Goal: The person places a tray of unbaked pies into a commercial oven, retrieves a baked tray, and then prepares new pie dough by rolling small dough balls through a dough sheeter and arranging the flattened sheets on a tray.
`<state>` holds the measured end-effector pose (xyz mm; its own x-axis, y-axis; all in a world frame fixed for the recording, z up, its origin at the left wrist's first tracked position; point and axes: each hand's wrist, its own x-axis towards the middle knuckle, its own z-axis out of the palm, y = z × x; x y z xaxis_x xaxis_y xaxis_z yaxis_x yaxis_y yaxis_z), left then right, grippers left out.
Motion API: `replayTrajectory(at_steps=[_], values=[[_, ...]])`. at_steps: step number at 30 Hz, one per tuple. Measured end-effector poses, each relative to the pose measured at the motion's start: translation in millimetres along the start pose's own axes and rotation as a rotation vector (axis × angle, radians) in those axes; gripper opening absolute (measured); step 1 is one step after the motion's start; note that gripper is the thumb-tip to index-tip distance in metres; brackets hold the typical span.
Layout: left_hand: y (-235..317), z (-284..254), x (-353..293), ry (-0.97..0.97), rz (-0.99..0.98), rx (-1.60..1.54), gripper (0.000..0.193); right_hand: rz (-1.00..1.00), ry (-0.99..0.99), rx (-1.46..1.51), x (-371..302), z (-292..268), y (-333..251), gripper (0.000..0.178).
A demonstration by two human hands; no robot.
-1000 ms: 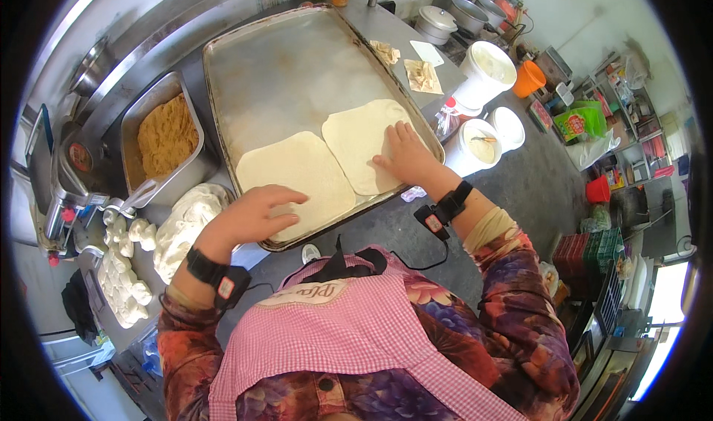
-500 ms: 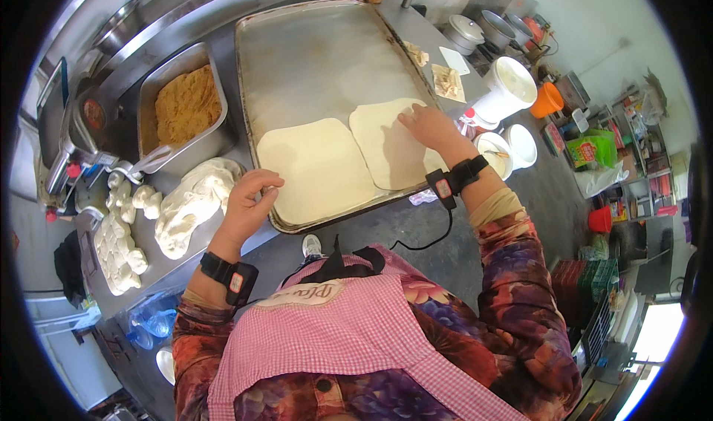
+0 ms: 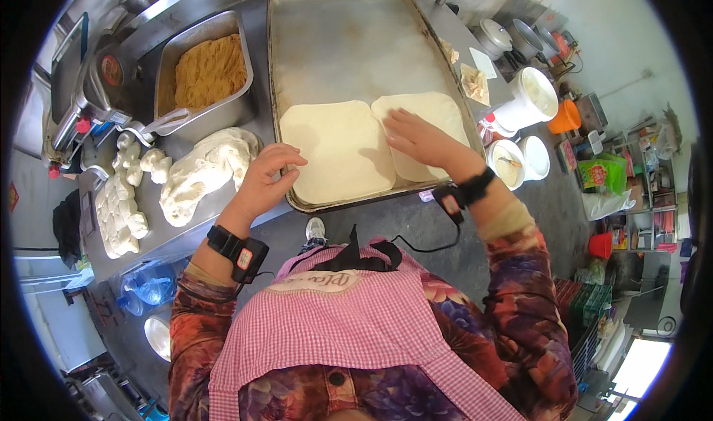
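Observation:
Two flat sheets of pale dough lie side by side on the near half of a large metal baking tray. On the right dough sheet my right hand rests palm down near its left edge, fingers stretched out and holding nothing. The left dough sheet butts against it, with a shadow across its right part. My left hand is at the tray's left rim beside the left sheet, fingers loosely curved and apart, with nothing in it.
Left of the tray sit a soft dough mass, several small dough pieces and a deep steel pan of brown filling with a scoop handle. White buckets, a brown-stained paper and an orange bucket stand to the right.
My right hand has moved left across the right dough sheet, its fingers flattening out. My left hand stays by the tray's left rim. The whole view has shifted slightly.

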<state>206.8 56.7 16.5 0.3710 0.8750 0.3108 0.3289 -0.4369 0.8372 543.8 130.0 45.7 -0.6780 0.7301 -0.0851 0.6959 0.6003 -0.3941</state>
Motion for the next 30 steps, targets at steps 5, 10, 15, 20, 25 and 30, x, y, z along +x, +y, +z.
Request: replayTrajectory(at_steps=[5,10,15,20,25,30], values=[[0.1,4.8,2.1,-0.015,0.075,0.101,0.018,-0.026,0.056,-0.189,-69.6,20.4,-47.8,0.054],[2.2,6.8,0.2,-0.027,0.138,0.172,0.016,0.132,0.026,0.244,-92.3,7.7,-33.5,0.056],[10.2,1.9,-9.5,0.019,0.078,0.074,0.016,0.706,0.143,-0.028,-95.6,2.7,-4.5,0.059],[22.3,-2.2,-31.7,0.075,0.028,0.026,0.014,0.674,0.119,-0.104,-84.5,-1.2,8.0,0.058],[28.0,-2.8,-55.1,0.090,-0.031,-0.025,0.012,0.503,0.231,-0.116,-61.2,-3.3,1.3,0.057],[32.9,-12.8,-85.8,0.169,-0.101,-0.030,0.010,0.107,0.204,-0.207,2.0,27.8,-15.6,0.066]])
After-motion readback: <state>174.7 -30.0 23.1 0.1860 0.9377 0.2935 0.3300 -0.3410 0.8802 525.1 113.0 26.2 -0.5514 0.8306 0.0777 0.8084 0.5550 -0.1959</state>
